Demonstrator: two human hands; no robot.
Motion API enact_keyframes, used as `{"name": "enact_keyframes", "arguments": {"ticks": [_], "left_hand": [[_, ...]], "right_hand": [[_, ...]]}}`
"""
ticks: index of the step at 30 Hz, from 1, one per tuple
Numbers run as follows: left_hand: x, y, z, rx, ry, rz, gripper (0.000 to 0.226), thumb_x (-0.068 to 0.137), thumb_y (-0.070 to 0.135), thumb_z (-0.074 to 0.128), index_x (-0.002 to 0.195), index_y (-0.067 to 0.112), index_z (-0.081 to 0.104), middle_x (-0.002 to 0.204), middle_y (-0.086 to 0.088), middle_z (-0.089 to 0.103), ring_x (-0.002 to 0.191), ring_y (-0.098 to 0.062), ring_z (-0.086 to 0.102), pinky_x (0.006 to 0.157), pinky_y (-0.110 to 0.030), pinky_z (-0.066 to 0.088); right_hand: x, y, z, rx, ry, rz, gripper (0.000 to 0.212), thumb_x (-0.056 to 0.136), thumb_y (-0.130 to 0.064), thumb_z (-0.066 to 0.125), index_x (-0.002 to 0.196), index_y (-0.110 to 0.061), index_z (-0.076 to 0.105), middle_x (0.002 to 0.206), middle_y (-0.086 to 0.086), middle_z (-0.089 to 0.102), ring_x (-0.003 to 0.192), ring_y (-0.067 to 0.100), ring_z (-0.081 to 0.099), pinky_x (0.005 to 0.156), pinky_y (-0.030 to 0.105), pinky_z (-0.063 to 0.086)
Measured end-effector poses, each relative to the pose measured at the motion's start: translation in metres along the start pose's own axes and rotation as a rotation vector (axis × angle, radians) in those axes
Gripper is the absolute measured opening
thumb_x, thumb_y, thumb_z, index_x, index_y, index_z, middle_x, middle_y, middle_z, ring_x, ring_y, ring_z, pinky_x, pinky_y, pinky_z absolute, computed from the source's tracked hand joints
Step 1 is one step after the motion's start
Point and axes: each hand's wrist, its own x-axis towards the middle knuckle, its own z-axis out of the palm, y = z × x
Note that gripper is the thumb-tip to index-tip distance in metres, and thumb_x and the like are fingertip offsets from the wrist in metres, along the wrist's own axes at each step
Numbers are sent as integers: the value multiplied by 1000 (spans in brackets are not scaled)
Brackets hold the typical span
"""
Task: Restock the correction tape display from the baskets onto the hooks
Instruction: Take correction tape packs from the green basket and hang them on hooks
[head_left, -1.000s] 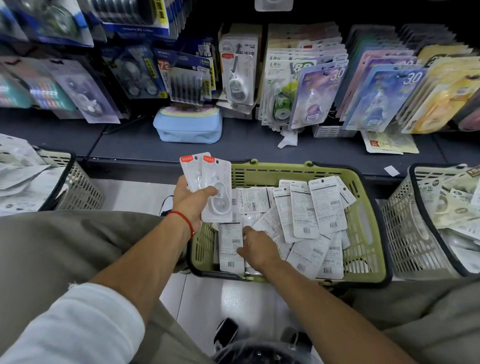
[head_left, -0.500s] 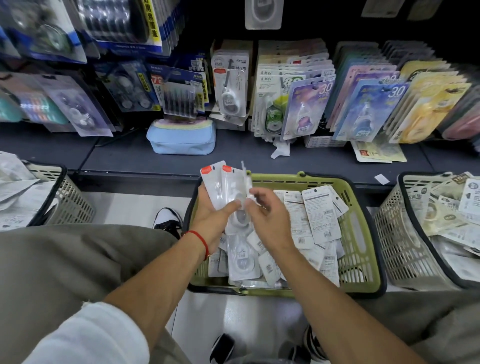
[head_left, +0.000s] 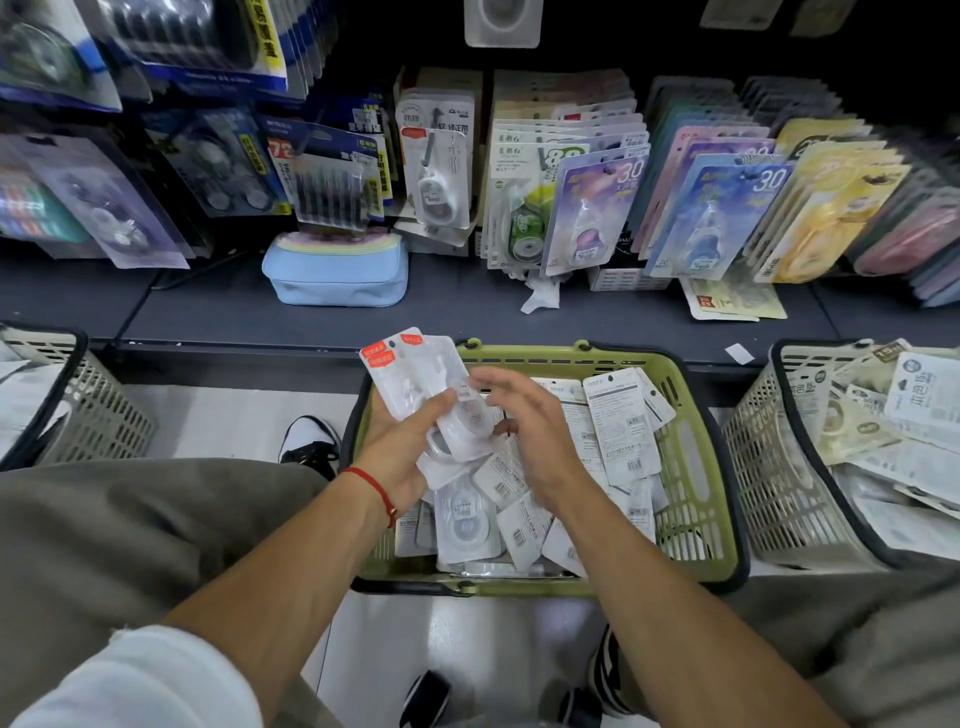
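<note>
My left hand grips a small stack of white correction tape packs with red labels, held above the near left corner of the green basket. My right hand hovers beside the stack with fingers loosely spread; a fingertip sits near the packs, contact unclear. More white packs lie piled in the basket, mostly back side up. Hooks with hanging correction tape packs fill the display behind.
A grey basket of packs stands on the left, another grey basket full of packs on the right. A light blue pouch lies on the dark shelf. My knees flank the green basket, shoes on the white floor.
My right hand lifted a pack out of the basket and added it to the stack in my left hand, then let go and opened. The view shifted slightly upward.
</note>
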Motion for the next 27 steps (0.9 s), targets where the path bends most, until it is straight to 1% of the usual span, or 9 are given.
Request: {"name": "enact_keyframes", "arguments": {"ticks": [3,5,7,9,16,18,21,24,27], "left_hand": [[2,-2,-6,69,43,-15,67,91,-5,73,145,27,51,135,-8,70,118,-35,70,97,-67,54],[3,-3,-9,92,10,-44,69,90,-4,74,147,28,50,136,-8,70,119,-35,70,96,-67,55],[3,-5,-10,104,-37,-83,68,91,-3,74,147,28,51,134,-9,71,117,-35,72,91,-64,58],[3,-6,-12,114,-70,-90,67,90,-2,75,147,27,53,133,-9,72,116,-34,73,85,-60,61],[0,1,-9,175,-2,-99,68,87,2,80,145,26,52,132,-9,72,115,-35,72,92,-67,57],[-2,3,-8,170,7,-92,65,87,3,80,141,28,53,129,-7,74,112,-34,74,87,-65,60],[-5,8,-7,178,-1,-71,63,87,2,80,138,32,56,127,-5,75,113,-33,74,88,-66,59],[-9,14,-2,178,-4,-31,62,88,3,79,139,32,57,127,-5,75,114,-33,73,91,-67,57],[-10,26,7,160,-6,32,58,90,5,78,139,28,57,128,-6,74,115,-33,73,93,-65,57]], "right_hand": [[9,15,-39,-358,297,46,22,102,-15,63,116,-24,77,124,-6,73,119,10,64,89,12,50],[10,38,-74,-742,469,201,38,104,-20,62,141,-10,61,147,10,58,140,26,50,112,30,45],[2,61,-99,-976,410,414,66,106,-32,60,161,-9,33,169,14,29,157,31,27,124,45,31],[-4,79,-106,-1009,340,440,77,106,-36,60,167,-14,18,176,9,11,162,29,13,127,49,23],[-2,92,-109,-932,419,269,51,108,-11,54,156,-10,41,161,15,44,151,33,39,122,52,37],[-9,87,-105,-933,492,187,38,106,-4,51,144,-6,52,131,20,66,124,39,63,101,53,54],[-17,66,-98,-840,801,172,31,106,-5,49,135,-4,61,107,24,72,98,43,70,78,45,55],[-2,27,-104,-492,1045,174,27,102,-9,49,112,-7,74,97,20,72,88,35,66,71,34,46],[22,-23,-99,154,804,336,17,93,-9,58,85,-10,73,82,11,67,80,25,58,69,36,46]]}}
